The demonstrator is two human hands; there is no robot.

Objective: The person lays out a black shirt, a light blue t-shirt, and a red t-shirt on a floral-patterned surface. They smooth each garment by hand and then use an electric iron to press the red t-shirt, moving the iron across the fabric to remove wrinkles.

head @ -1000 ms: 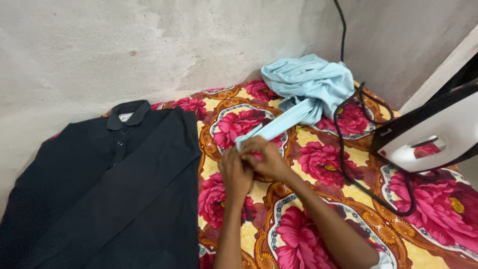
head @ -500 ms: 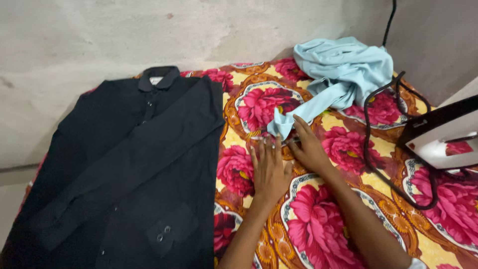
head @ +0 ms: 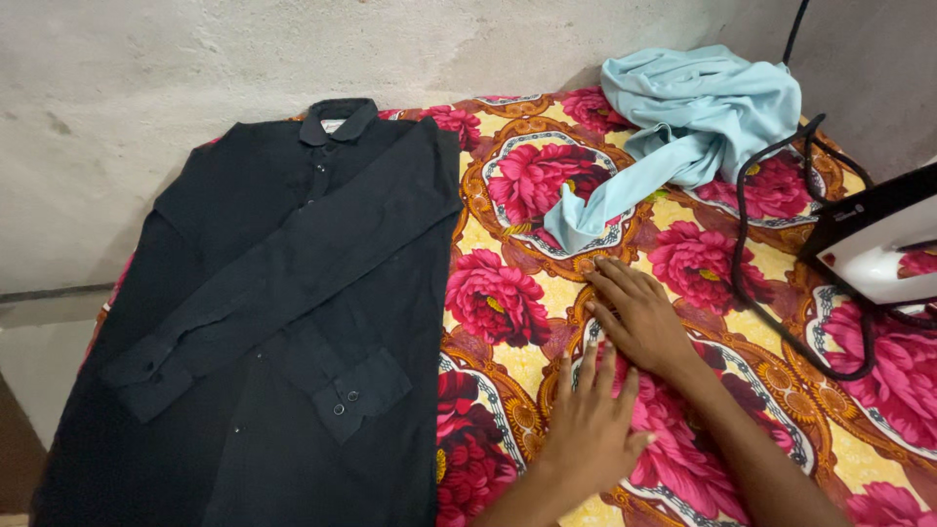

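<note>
Head view: both hands lie flat and spread on the floral bedsheet (head: 508,351), holding nothing; the left hand (head: 590,429) sits just below the right hand (head: 639,317), between the black shirt (head: 283,293) laid out at left and the black cord (head: 781,293) looping at right. The light blue garment (head: 683,122) is bunched near the wall (head: 195,68), its sleeve end close above the right fingers. A white-and-black iron (head: 878,244) stands at the right edge.
</note>
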